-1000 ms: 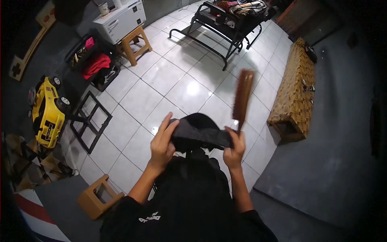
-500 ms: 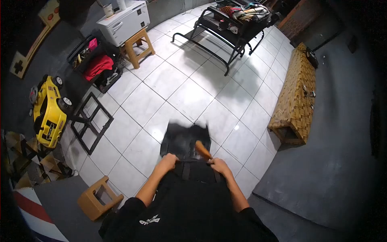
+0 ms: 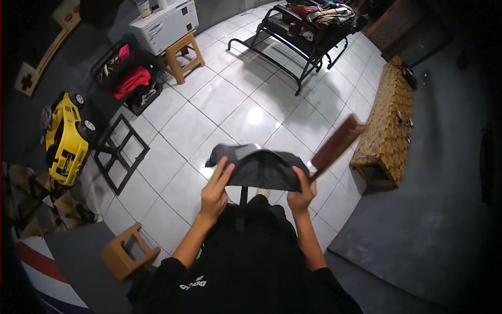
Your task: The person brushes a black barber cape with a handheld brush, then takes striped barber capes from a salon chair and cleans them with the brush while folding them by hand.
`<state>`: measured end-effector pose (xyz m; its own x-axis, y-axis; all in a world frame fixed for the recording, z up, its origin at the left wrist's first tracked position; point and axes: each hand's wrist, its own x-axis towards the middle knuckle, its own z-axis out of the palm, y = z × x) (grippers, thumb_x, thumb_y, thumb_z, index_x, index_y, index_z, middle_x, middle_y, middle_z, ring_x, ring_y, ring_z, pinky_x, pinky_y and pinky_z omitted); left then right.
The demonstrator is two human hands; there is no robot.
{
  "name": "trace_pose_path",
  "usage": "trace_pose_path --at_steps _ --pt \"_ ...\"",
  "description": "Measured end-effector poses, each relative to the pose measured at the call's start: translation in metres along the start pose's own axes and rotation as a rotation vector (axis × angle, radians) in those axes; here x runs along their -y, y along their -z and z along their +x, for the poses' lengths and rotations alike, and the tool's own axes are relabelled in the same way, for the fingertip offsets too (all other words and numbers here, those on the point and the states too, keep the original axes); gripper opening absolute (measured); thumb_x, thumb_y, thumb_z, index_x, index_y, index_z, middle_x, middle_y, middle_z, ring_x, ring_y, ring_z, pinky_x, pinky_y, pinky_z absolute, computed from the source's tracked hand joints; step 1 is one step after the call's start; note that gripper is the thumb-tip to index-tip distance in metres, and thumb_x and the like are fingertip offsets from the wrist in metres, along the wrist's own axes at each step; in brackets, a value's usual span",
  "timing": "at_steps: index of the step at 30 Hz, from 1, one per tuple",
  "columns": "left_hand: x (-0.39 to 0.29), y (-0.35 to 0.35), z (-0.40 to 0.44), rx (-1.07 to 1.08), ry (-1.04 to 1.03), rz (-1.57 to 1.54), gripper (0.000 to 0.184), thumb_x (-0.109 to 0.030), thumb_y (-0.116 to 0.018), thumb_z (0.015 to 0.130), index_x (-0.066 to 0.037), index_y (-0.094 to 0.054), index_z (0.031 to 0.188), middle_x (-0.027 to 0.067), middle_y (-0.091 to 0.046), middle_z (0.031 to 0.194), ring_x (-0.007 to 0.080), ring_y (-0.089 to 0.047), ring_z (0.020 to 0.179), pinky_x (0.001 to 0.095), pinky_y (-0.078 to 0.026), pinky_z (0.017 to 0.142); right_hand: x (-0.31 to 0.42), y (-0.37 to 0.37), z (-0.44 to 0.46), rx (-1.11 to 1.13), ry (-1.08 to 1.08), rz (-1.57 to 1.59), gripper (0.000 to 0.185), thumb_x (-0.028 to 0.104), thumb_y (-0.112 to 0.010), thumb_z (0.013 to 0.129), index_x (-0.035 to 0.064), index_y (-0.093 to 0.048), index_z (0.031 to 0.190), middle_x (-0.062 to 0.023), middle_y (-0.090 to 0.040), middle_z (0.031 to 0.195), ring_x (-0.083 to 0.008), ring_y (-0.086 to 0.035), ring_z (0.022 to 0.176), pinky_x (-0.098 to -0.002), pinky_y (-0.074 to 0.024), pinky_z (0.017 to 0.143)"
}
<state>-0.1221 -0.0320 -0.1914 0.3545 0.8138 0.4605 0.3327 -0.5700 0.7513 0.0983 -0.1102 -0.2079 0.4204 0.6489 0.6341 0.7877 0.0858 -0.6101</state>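
Between my two hands a black fabric piece (image 3: pixel 266 170), which looks like a bag or flap, is held up and bowed across the middle. A dark strap (image 3: pixel 243 196) hangs below it toward my lap. My left hand (image 3: pixel 213 191) grips its left side, with fingers laid over the cloth. My right hand (image 3: pixel 301 192) pinches the right end and also keeps hold of a brown wooden brush (image 3: pixel 337 144), tilted up and to the right. The brush is slightly blurred, and its bristles are hard to make out.
A tan plastic stool (image 3: pixel 123 254) stands at lower left, near a black metal frame (image 3: pixel 121 154) and a yellow toy car (image 3: pixel 68 141). Ahead is a black metal bench (image 3: pixel 285 29) with clothes. A woven bamboo-like box (image 3: pixel 384 125) stands at right.
Both hands have risen, lifting and folding the black fabric up from its hanging position. The brush has swung from pointing up-left over the fabric to pointing up-right, outside it.
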Motion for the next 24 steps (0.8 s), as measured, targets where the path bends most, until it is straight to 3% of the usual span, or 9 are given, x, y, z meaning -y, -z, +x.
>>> trace_pose_path --at_steps 2,3,6,7,10,11,16,20,24 --pt "0.047 -0.023 -0.035 0.290 0.150 -0.067 0.069 0.020 -0.045 0.060 -0.007 -0.057 0.122 0.0204 -0.048 0.132 0.0351 -0.053 0.115 0.0357 -0.046 0.092 -0.036 -0.008 -0.040 0.244 -0.134 -0.044 0.042 -0.006 -0.052 0.067 0.0084 -0.066 0.104 -0.0210 -0.059 0.099 -0.0388 -0.059 0.088 -0.0400 -0.0498 0.077" --pt "0.094 -0.038 -0.075 0.550 0.255 0.009 0.066 0.017 -0.047 0.062 -0.009 -0.058 0.122 0.0196 -0.049 0.131 0.0358 -0.053 0.114 0.0365 -0.045 0.093 -0.061 -0.007 -0.070 0.573 -0.382 -0.103 0.041 -0.001 -0.051 0.070 0.0109 -0.066 0.106 -0.0219 -0.058 0.106 -0.0409 -0.058 0.096 -0.0438 -0.0485 0.083" --pt "0.126 -0.045 -0.110 1.028 0.332 0.159 0.059 0.010 -0.051 0.064 -0.013 -0.062 0.118 0.0198 -0.058 0.114 0.0381 -0.058 0.099 0.0401 -0.048 0.085 -0.117 -0.014 -0.142 1.558 -0.456 -0.228 0.038 0.016 -0.054 0.071 0.0110 -0.066 0.107 -0.0189 -0.065 0.101 -0.0359 -0.061 0.095 -0.0439 -0.0481 0.084" --pt "0.124 -0.044 -0.108 1.139 0.313 0.198 0.057 0.008 -0.052 0.064 -0.015 -0.063 0.116 0.0202 -0.062 0.105 0.0389 -0.061 0.091 0.0414 -0.050 0.081 -0.116 -0.013 -0.145 1.565 -0.523 -0.184 0.038 0.015 -0.052 0.071 0.0099 -0.067 0.105 -0.0177 -0.066 0.098 -0.0365 -0.062 0.094 -0.0423 -0.0478 0.086" --pt "0.114 -0.040 -0.088 1.111 0.309 0.197 0.055 0.008 -0.050 0.065 -0.012 -0.063 0.114 0.0215 -0.064 0.088 0.0408 -0.061 0.081 0.0423 -0.051 0.077 -0.112 -0.012 -0.130 1.462 -0.578 -0.127 0.036 0.015 -0.053 0.070 0.0067 -0.068 0.101 -0.0179 -0.066 0.100 -0.0330 -0.063 0.093 -0.0389 -0.0482 0.084" --pt "0.123 -0.045 -0.090 0.998 0.401 0.153 0.047 0.011 -0.050 0.067 -0.007 -0.064 0.108 0.0191 -0.062 0.106 0.0382 -0.059 0.096 0.0415 -0.049 0.085 -0.103 -0.009 -0.121 1.286 -0.617 -0.097 0.034 0.014 -0.052 0.070 0.0049 -0.069 0.098 -0.0192 -0.066 0.096 -0.0327 -0.064 0.092 -0.0385 -0.0483 0.084" --pt "0.073 -0.029 -0.026 0.393 0.128 0.046 0.049 0.016 -0.041 0.069 0.001 -0.058 0.112 0.0221 -0.057 0.115 0.0383 -0.057 0.102 0.0408 -0.047 0.088 -0.076 -0.004 -0.063 0.605 -0.432 0.013 0.039 0.007 -0.049 0.069 0.0080 -0.067 0.103 -0.0205 -0.062 0.092 -0.0343 -0.061 0.087 -0.0391 -0.0484 0.080" --pt "-0.012 0.000 0.037 0.103 0.081 -0.023 0.057 0.020 -0.044 0.066 0.000 -0.056 0.118 0.0213 -0.054 0.126 0.0336 -0.054 0.116 0.0353 -0.045 0.096 -0.002 0.021 0.025 0.205 -0.246 0.141 0.048 -0.007 -0.045 0.065 0.0033 -0.065 0.107 -0.0160 -0.055 0.089 -0.0266 -0.058 0.076 -0.0300 -0.0466 0.070" --pt "-0.012 -0.013 0.024 -0.055 -0.085 0.087 0.058 0.021 -0.046 0.070 0.000 -0.052 0.124 0.0207 -0.047 0.133 0.0332 -0.049 0.121 0.0354 -0.044 0.098 0.005 0.018 0.028 0.061 -0.023 0.011 0.058 -0.012 -0.045 0.062 0.0065 -0.064 0.114 -0.0196 -0.054 0.093 -0.0325 -0.057 0.076 -0.0320 -0.0469 0.069"
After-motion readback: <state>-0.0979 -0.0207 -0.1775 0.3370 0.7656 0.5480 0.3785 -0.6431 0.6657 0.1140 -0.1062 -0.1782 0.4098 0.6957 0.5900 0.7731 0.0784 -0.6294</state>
